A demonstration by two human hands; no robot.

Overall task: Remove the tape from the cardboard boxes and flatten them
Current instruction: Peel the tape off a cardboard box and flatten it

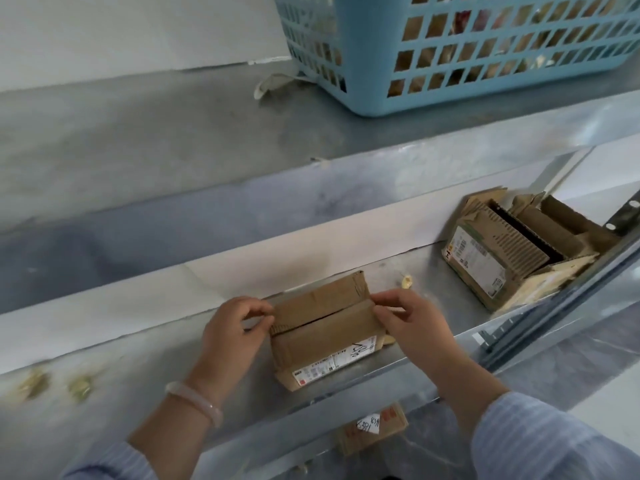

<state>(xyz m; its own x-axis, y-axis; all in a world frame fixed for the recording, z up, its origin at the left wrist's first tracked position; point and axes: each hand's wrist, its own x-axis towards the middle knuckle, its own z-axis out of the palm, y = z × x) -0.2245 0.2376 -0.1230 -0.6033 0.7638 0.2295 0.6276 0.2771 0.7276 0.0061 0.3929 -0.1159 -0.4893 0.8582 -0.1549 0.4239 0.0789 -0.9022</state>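
Three cardboard boxes are in view: the middle box (325, 336) on the lower shelf (138, 375), one open box (512, 258) farther right on the same shelf, and a third box (372, 429) lower down, beneath that shelf's front edge. A white label (332, 363) shows on each of the three. There are two grips, the left grip (235, 327) and the right grip (415, 323), with two striped blue sleeves (540, 438) and one pale bracelet (194, 403). One blue basket (485, 53) stands on the upper shelf (173, 133), so two shelf levels show. Two blurred yellowish scraps (34, 384) lie at the lower shelf's left, and one small scrap (406, 281) lies behind the middle box
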